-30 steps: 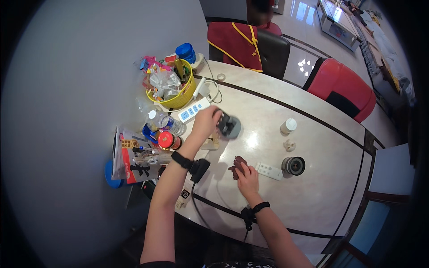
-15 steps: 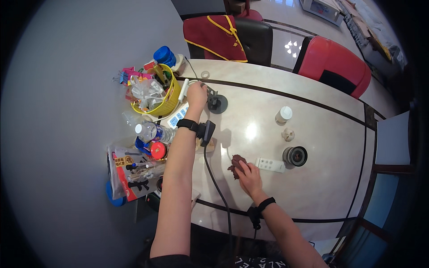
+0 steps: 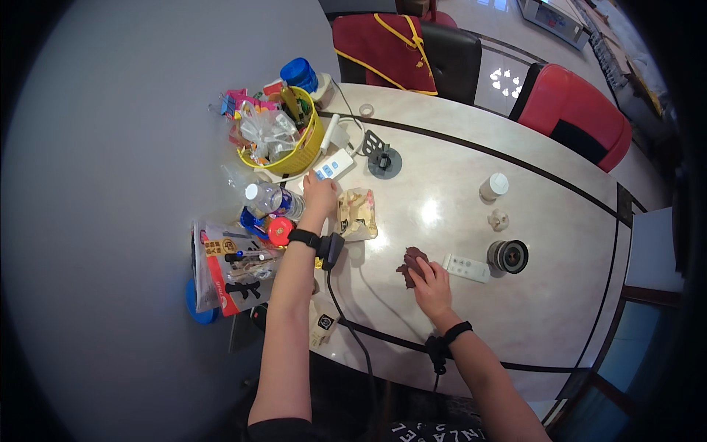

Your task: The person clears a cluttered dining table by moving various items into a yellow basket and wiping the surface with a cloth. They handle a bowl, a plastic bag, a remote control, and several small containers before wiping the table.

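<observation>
My left hand [image 3: 320, 197] is at the near end of a white power strip [image 3: 336, 165] with blue sockets, its curled fingers on the strip. A white plug and cable lie at the strip's far end, beside a dark grey phone stand [image 3: 384, 163]. Under my right hand [image 3: 432, 289] is a crumpled brown cloth [image 3: 412, 267], gripped in bent fingers against the tabletop. A white remote control [image 3: 468, 268] lies just right of that hand. Next to my left wrist sits a beige printed paper packet [image 3: 359, 214].
At left stand a yellow basket [image 3: 303, 151] of odds and ends, a water bottle [image 3: 275, 202], a red-lidded jar [image 3: 280, 230] and a bag of pens [image 3: 243, 258]. A camera lens [image 3: 509, 256], garlic bulb [image 3: 498, 219] and white-capped bottle [image 3: 494, 186] stand at right. Cables hang from both wrists.
My left hand has come back toward me, from beside the phone stand to the power strip's near end, uncovering the paper packet. My right hand stays on the cloth. The view has shifted.
</observation>
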A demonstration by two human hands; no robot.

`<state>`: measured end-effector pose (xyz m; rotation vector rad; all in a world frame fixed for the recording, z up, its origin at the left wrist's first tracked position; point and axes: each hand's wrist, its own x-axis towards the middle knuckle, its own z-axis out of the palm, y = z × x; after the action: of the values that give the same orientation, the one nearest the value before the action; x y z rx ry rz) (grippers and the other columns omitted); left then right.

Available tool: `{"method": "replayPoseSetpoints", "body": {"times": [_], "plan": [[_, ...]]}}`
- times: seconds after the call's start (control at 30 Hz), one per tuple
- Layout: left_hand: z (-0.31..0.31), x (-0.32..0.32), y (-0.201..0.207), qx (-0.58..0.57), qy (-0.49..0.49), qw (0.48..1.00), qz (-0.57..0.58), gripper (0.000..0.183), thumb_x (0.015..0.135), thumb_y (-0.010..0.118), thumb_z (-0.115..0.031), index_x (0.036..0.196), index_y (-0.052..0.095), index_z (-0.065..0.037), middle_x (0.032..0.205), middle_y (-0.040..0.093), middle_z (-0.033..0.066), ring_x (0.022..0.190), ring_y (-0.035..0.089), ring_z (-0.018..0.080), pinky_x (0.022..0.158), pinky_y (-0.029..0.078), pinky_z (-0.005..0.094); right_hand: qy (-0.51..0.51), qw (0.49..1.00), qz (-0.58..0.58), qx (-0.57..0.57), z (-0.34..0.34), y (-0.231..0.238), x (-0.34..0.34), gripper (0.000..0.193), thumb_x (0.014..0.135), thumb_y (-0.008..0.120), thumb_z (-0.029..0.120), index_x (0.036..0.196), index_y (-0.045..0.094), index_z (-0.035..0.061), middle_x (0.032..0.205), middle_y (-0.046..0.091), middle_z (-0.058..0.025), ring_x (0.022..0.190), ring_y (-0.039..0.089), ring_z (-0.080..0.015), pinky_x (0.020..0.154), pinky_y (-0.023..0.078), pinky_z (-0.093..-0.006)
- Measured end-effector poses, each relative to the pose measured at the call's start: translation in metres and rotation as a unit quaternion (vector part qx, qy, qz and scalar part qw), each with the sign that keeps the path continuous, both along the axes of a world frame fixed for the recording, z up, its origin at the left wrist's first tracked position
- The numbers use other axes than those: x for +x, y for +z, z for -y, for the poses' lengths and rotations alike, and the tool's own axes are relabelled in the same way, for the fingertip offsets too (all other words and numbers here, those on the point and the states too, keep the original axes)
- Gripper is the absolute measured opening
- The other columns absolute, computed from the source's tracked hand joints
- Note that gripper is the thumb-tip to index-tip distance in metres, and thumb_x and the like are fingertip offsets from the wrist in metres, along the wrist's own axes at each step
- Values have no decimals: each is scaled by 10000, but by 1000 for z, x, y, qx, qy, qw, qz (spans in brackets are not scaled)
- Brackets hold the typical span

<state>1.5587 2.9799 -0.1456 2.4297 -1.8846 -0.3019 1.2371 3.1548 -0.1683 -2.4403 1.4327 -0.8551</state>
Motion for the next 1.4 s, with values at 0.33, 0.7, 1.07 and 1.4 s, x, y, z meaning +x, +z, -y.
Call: {"method": "replayPoseSetpoints", "body": {"times": [0.33, 0.7, 1.07, 1.4], "plan": [[-9, -25, 42, 90, 19, 994, 55, 392, 840, 599, -213, 1127, 601, 55, 1371, 333, 275, 1205, 422, 413, 994, 390, 444, 10, 1000, -15, 8, 1, 3, 1, 322, 688, 653, 63, 1004, 678, 119, 1240, 544, -50, 1065, 503, -283, 884, 430, -422], [-101, -85, 44, 22, 77, 985, -151, 251, 861, 581, -232, 985, 512, -24, 866, 643, 222, 840, 628, 390, 721, 490, 479, 17, 1000, -17, -19, 0, -2, 1, 348, 686, 658, 62, 1029, 674, 121, 1284, 517, -34, 1095, 480, -296, 895, 419, -436], [-141, -79, 124, -152, 132, 940, -277, 220, 896, 529, -220, 1020, 515, -38, 787, 610, 261, 755, 614, 436, 643, 467, 494, 107, 993, -51, -25, 64, -5, 32, 304, 766, 600, 81, 1065, 652, 106, 1306, 510, -57, 1107, 479, -319, 935, 424, -414], [-106, 145, 253, -264, 284, 920, -49, 338, 874, 553, -298, 1049, 573, -10, 939, 645, 260, 880, 622, 434, 760, 496, 492, 76, 996, -34, -20, 112, -9, 66, 297, 782, 600, 81, 1072, 653, 120, 1296, 520, -43, 1123, 477, -309, 958, 415, -392]]}}
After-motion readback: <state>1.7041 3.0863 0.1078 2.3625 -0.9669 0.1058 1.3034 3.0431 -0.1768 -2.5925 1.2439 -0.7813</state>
